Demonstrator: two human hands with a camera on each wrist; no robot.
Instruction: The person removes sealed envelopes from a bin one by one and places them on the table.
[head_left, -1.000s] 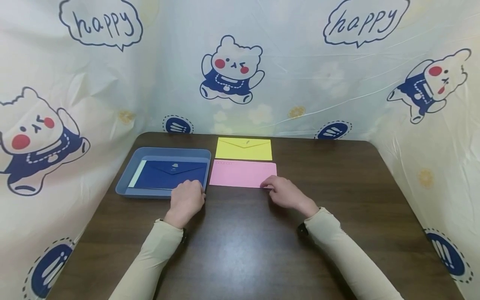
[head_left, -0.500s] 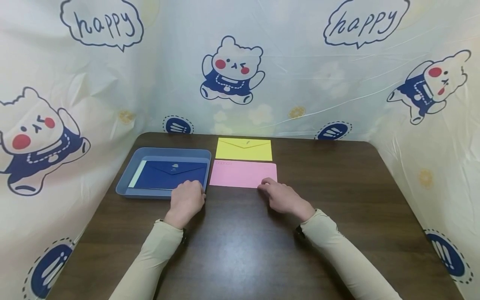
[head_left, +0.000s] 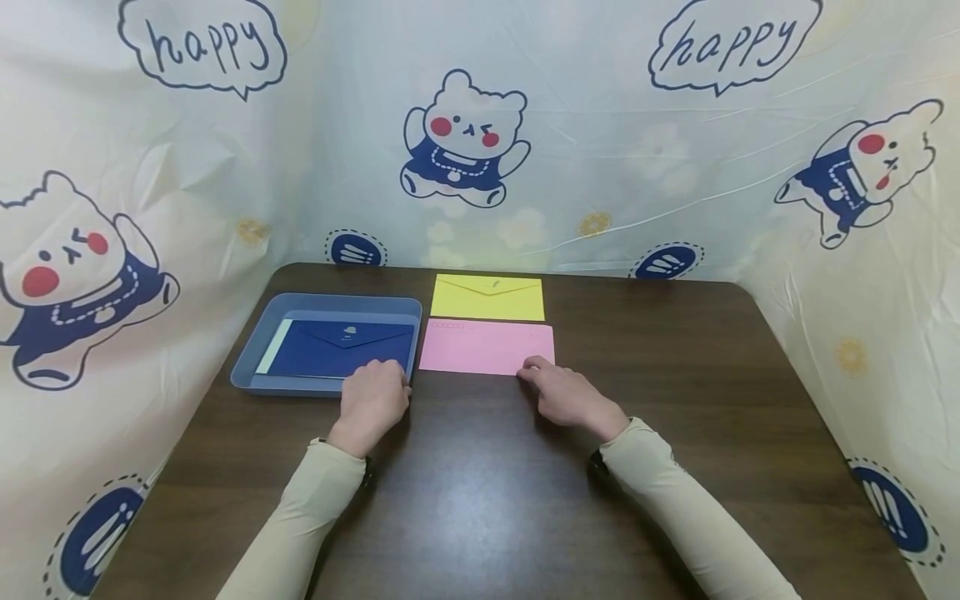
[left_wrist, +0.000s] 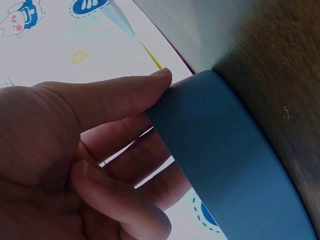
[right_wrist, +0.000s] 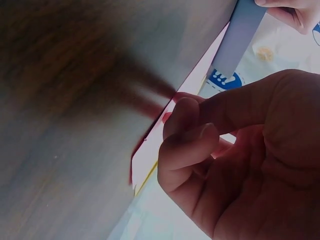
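Note:
My left hand [head_left: 375,394] grips the near right corner of a shallow blue tray [head_left: 347,305]. In the left wrist view the thumb [left_wrist: 117,97] lies against the tray wall [left_wrist: 225,145], and fingers reach behind its rim. A dark blue envelope [head_left: 341,348] lies flat inside, over something pale that shows along its left side. At a pink envelope [head_left: 480,346] right of the tray, my right hand [head_left: 572,397] touches the near edge by its right corner. Its other fingers are curled in the right wrist view; whether thumb and fingertip pinch the paper is unclear.
A yellow envelope [head_left: 487,298] lies behind the pink one, flap side up, close to the table's far edge. The dark brown table [head_left: 472,483] is enclosed by a printed cloth [head_left: 600,150] on the back and both sides.
My right hand has shifted slightly left along the pink envelope's near edge, then stayed there. The left hand, tray and envelopes have not visibly moved.

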